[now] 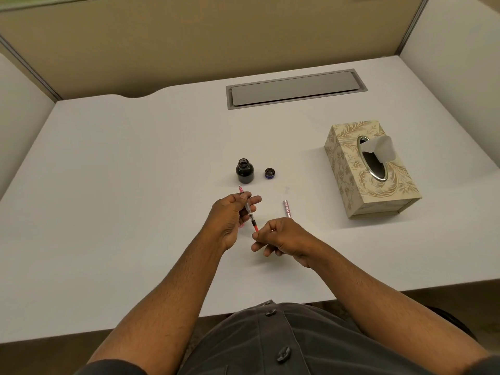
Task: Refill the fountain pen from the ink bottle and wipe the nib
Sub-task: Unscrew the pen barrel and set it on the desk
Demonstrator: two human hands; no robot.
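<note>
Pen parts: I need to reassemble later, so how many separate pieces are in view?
3: the converter section between both hands, a pink piece behind the left hand, a silvery piece on the desk.

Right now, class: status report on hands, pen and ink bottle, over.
Left hand and right hand both grip the red-and-clear fountain pen section. Dark glass ink bottle open, round cap beside it. Path clear.

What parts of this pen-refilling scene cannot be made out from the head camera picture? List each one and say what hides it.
- Nib of the pen: covered by the right hand.
- Pink piece beyond the left hand: mostly hidden by that hand.
- Ink level in the ink bottle: glass too dark and small.
- Print on the pen cap: too small.
- Tissue box: far sides face away.
</note>
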